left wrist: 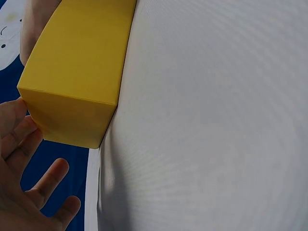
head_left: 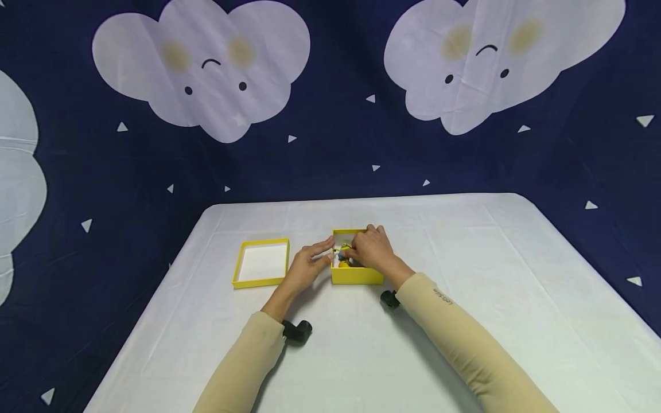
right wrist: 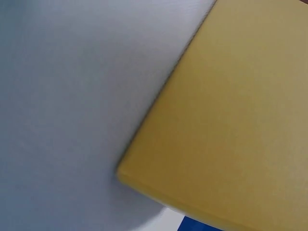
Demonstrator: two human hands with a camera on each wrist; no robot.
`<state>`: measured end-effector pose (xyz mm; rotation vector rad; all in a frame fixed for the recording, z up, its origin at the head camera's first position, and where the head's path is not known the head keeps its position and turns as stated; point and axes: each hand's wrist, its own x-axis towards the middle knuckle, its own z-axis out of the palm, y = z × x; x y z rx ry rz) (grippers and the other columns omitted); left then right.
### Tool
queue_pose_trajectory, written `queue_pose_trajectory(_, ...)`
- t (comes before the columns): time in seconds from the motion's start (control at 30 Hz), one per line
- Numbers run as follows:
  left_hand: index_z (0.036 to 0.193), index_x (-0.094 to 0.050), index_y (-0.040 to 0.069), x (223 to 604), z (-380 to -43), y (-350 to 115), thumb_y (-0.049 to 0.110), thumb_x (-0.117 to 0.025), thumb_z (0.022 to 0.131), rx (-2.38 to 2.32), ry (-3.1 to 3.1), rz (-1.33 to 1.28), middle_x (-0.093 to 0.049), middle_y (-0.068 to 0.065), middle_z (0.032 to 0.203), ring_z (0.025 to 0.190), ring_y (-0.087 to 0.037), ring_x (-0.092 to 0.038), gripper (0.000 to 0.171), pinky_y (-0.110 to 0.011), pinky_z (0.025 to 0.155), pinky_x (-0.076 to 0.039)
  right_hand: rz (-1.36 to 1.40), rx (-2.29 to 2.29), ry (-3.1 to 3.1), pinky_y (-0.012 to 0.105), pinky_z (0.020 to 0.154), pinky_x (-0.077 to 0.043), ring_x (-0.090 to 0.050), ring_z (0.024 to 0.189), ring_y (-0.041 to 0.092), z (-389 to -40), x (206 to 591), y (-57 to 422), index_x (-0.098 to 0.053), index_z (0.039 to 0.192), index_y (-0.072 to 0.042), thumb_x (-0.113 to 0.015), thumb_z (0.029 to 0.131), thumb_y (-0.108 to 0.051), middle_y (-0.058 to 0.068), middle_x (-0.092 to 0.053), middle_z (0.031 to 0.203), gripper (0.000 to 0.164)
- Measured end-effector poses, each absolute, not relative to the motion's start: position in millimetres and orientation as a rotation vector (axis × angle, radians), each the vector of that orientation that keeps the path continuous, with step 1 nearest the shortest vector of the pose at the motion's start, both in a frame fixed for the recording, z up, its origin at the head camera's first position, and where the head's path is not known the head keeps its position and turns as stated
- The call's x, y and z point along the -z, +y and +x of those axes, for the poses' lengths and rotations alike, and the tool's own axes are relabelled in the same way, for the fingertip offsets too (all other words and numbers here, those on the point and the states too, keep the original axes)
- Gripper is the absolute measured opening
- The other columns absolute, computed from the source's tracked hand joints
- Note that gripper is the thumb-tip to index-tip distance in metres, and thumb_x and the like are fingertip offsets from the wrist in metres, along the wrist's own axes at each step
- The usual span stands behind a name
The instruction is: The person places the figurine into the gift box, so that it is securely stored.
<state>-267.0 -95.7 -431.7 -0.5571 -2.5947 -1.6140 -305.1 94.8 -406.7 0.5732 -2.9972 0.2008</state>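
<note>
A yellow box (head_left: 357,276) stands uncovered on the table, its inside pale. Small yellow and blue toy-like items (head_left: 343,256) lie inside near the left wall; their exact kind is too small to make out. My right hand (head_left: 373,248) reaches over the rim into the box, its fingertips beside these items and partly hidden. My left hand (head_left: 308,266) touches the box's left side with extended fingers. In the left wrist view, the left hand's fingers (left wrist: 50,180) are spread, some meeting the box edge. The right wrist view shows only the box's yellow wall (right wrist: 226,125) and tabletop.
A shallow yellow-rimmed lid (head_left: 260,283) with a white inside lies left of the box. A white cloth covers the table (head_left: 465,344). Behind it hangs a dark blue curtain (head_left: 341,115) with clouds. Black wrist cameras (head_left: 297,332) sit under both forearms.
</note>
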Motion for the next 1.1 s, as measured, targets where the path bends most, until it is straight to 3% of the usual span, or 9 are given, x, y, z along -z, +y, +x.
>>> queue_pose_trajectory(0.23, 0.132, -0.054, 0.01, 430.7, -267.4, -94.5, 0.019, -0.058, 0.094, 1.578, -2.62, -0.548, -0.049, 0.006, 0.143, 0.138, -0.023, -0.038, 0.039, -0.048, 0.116, -0.026, 0.575, -0.23, -2.992, 0.034, 0.067, -0.028, -0.046, 0.075, 0.02, -304.1, 405.5, 95.5, -0.072, 0.066, -0.019, -0.064, 0.085, -0.05, -0.005, -0.066, 0.062, 0.037)
queue_pose_trajectory(0.63, 0.133, -0.054, 0.011, 430.4, -267.3, -94.2, 0.02, -0.058, 0.094, 1.555, -2.637, -0.55, -0.048, 0.006, 0.143, 0.137, -0.023, -0.039, 0.04, -0.046, 0.115, -0.029, 0.589, -0.277, -2.968, 0.033, 0.067, -0.029, -0.047, 0.074, 0.019, -304.5, 406.0, 97.1, -0.076, 0.078, -0.02, -0.065, 0.085, -0.046, -0.006, -0.073, 0.079, 0.03)
queue_pose_trajectory(0.93, 0.133, -0.055, 0.013, 430.4, -266.6, -95.4, 0.02, -0.059, 0.093, 1.531, -2.646, -0.527, -0.049, 0.007, 0.143, 0.133, -0.025, -0.042, 0.04, -0.048, 0.113, -0.031, 0.503, -0.595, -2.904, 0.039, 0.085, -0.038, -0.05, 0.083, 0.02, -305.5, 405.7, 99.0, -0.075, 0.095, -0.016, -0.063, 0.089, -0.038, -0.002, -0.074, 0.09, 0.026)
queue_pose_trajectory(1.1, 0.136, -0.052, 0.016, 425.3, -265.2, -96.2, 0.022, -0.059, 0.093, 1.491, -2.647, -0.485, -0.048, 0.005, 0.144, 0.131, -0.026, -0.043, 0.043, -0.049, 0.111, -0.033, 0.481, -0.766, -2.818, 0.037, 0.08, -0.041, -0.05, 0.082, 0.02, -302.9, 399.9, 104.5, -0.075, 0.098, -0.016, -0.064, 0.088, -0.037, 0.0, -0.074, 0.093, 0.025)
